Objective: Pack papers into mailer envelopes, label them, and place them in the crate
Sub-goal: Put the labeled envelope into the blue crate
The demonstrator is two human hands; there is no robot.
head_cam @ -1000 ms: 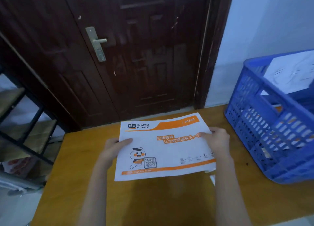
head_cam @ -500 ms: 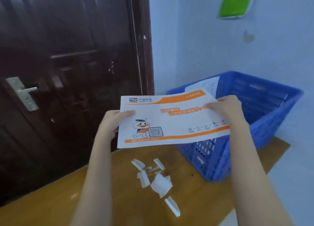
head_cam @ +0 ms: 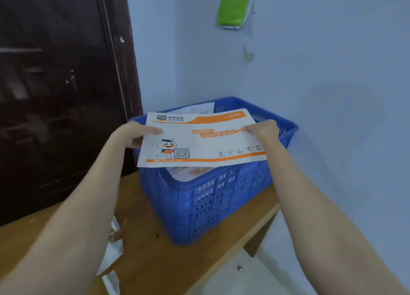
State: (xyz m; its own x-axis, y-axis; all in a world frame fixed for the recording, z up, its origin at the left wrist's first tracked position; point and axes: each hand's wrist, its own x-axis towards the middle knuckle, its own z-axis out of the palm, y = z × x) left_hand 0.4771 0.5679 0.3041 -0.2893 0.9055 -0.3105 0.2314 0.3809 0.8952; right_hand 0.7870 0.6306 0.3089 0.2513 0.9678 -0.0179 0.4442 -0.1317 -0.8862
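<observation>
Left hand: arm stretched forward, thumb on top of the envelope's left edge, fingers curled beneath, pinching it.
Right hand: arm stretched forward, thumb on top near the right edge, fingers tucked under, pinching it.
Envelope: one, white with orange bands, a cartoon figure and a square code printed on its face. Held flat and roughly level between both hands, above the open top of the crate, apart from the contents below.
Crate: one, blue, perforated walls, standing on the far right corner of the table against the wall. At least one more printed envelope lies inside; a white sheet shows at the far rim. Exact count inside cannot be told.
Table: one, wooden; its right edge runs just beside the crate, with bare top in front of the crate.
Paper scraps: several, white, on the table beneath the left forearm.
Door: one, dark, left.
Green item: one, on the wall above.
</observation>
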